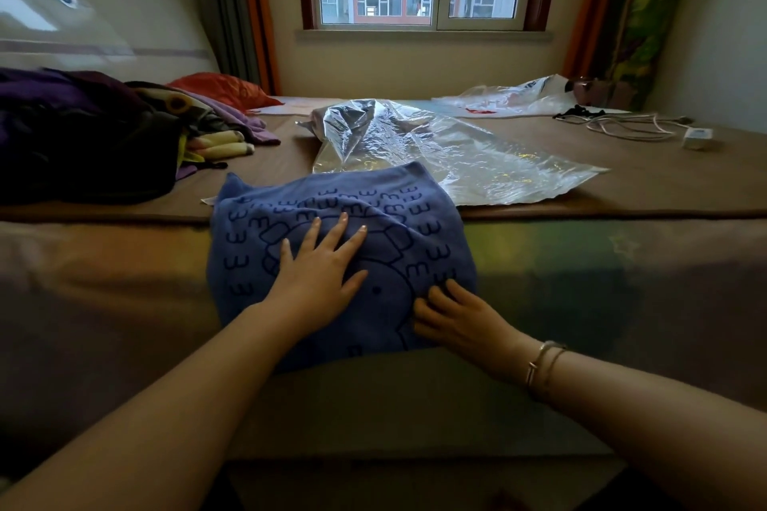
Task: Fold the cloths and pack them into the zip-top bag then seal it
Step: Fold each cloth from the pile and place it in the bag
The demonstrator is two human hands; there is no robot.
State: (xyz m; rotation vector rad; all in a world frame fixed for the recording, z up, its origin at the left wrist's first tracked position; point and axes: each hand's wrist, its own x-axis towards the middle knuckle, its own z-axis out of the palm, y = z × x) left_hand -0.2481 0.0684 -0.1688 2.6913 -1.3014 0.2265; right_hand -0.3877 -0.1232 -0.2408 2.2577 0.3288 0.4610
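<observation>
From the head camera, one blue cloth lay at the centre of the view on the near edge of the brown bed, already doubled over at least once, to judge by its thick rounded sides. The left hand lay flat on it with fingers spread and straight, pressing the fabric toward twelve o'clock, while the right hand sat at the cloth's four o'clock corner with fingers curled onto the fabric (whether it was pinching the edge or only pressing it down could not be told). Just beyond the cloth, toward one o'clock and touching its far edge, one clear zip-top bag lay crumpled; nothing could be seen inside it, and whether its mouth was open could not be made out. By my reading the task was in its early part: this cloth was mid-fold, nothing was packed, and the sealing was all to come. A pile of clothes at ten o'clock was probably more to fold, though a count of its pieces was beyond telling. Otherwise: one white plastic bag at one o'clock, one white cable with one charger at two o'clock.
</observation>
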